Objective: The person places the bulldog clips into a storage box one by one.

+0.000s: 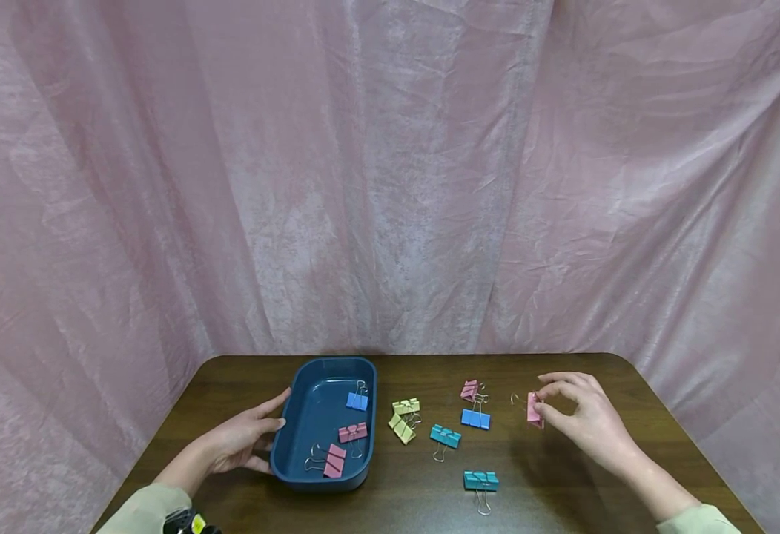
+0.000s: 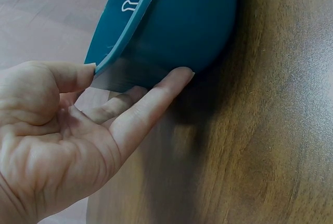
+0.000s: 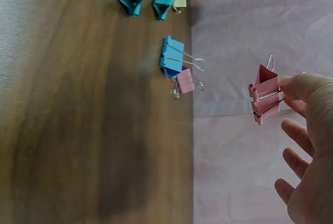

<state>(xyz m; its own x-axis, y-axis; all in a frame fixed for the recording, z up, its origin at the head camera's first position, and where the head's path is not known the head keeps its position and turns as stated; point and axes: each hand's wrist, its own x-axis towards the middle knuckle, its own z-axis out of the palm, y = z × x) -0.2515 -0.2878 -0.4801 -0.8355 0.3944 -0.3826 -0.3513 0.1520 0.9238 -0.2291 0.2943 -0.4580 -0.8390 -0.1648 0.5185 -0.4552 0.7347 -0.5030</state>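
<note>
Pink binder clip (image 1: 534,411), raised above the right side of a brown wooden table (image 1: 410,512), sits pinched between the right hand's (image 1: 589,420) thumb and forefinger, its other fingers spread apart. The left hand's (image 1: 238,439) extended fingers and thumb touch the outside of a blue tray (image 1: 315,415) holding one blue clip (image 1: 357,401) and two pink clips (image 1: 334,461). Between lie yellow clips (image 1: 402,429), teal clips (image 1: 445,436), another blue clip (image 1: 475,420) and another pink clip (image 1: 469,390). Behind hangs a pink curtain (image 1: 390,185).

Shiny pink curtain (image 1: 390,178) behind a dark wooden table (image 1: 410,489)
</note>
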